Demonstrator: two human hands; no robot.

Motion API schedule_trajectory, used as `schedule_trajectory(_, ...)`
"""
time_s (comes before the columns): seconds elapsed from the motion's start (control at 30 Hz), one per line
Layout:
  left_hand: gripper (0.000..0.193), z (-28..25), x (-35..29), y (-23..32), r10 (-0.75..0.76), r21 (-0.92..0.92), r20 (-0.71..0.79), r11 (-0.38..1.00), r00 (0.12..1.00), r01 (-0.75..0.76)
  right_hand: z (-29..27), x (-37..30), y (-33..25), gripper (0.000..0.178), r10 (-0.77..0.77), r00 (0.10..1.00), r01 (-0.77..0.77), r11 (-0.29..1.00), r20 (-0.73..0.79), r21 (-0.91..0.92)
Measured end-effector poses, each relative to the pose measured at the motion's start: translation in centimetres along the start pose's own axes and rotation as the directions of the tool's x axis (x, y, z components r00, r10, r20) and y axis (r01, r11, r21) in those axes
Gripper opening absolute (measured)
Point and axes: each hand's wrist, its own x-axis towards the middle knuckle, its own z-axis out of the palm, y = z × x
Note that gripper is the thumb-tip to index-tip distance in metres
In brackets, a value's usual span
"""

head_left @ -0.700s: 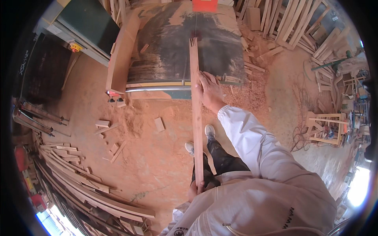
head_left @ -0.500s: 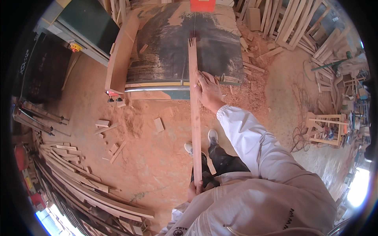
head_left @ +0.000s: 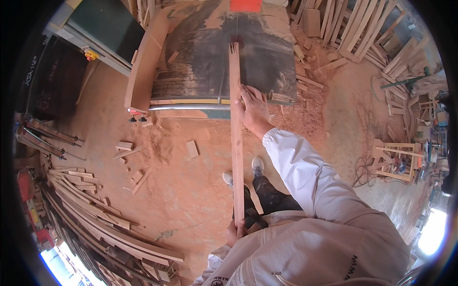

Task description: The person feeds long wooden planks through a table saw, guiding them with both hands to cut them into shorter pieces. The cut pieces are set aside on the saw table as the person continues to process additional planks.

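Head view: one long wooden batten [head_left: 237, 143], narrow, slots open at its far end, lying lengthwise from the person's waist to the dark machine surface [head_left: 191, 62]. Far portion over that surface, slotted tip just beside a dark red insert [head_left: 240, 42]; contact there cannot be told. Near portion overhanging the front metal rail [head_left: 186, 107], above the floor [head_left: 191, 181]. One left hand [head_left: 235, 232], closed around the near end, at the waist. One right hand [head_left: 255, 112], fingers bent against the batten's right edge, near the surface's front; whether it grips underneath cannot be told. Beyond the tip: one thin line, seemingly a saw blade, running toward a red block [head_left: 245, 5]. Left side of surface: one upright wooden board [head_left: 143, 66], one small offcut [head_left: 173, 57] lying apart from the batten. Handling notes, by judgement: near end best held level, so the batten sits flat and does not tip over the rail; side pressure light and even, batten in line with the thin line; right fingers well back from the slotted tip; pace slow, without twisting.
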Motion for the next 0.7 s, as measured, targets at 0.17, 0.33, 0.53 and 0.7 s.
schedule_trajectory(0.17, 0.058, -0.11, 0.12, 0.39, 0.011, 0.034, 0.013, 0.999, 1.000, -0.012, -0.08, 0.19, -0.13, 0.053, 0.004, 1.000, -0.004, 1.000, 0.004, 0.025)
schedule_trajectory(0.33, 0.058, -0.03, 0.22, 0.17, 0.020, 0.028, 0.016, 0.999, 1.000, -0.021, -0.14, 0.12, -0.02, 0.053, 0.019, 1.000, -0.019, 1.000, 0.012, -0.001)
schedule_trajectory(0.53, 0.058, -0.13, 0.20, 0.33, 0.010, 0.030, 0.014, 0.999, 1.000, -0.011, -0.15, 0.22, -0.17, 0.053, 0.022, 1.000, -0.022, 1.000, 0.010, -0.004)
schedule_trajectory(0.7, 0.057, -0.10, 0.21, 0.56, 0.014, 0.049, 0.009, 0.999, 1.000, -0.014, -0.07, 0.23, -0.13, 0.052, 0.021, 1.000, -0.021, 1.000, -0.006, 0.001)
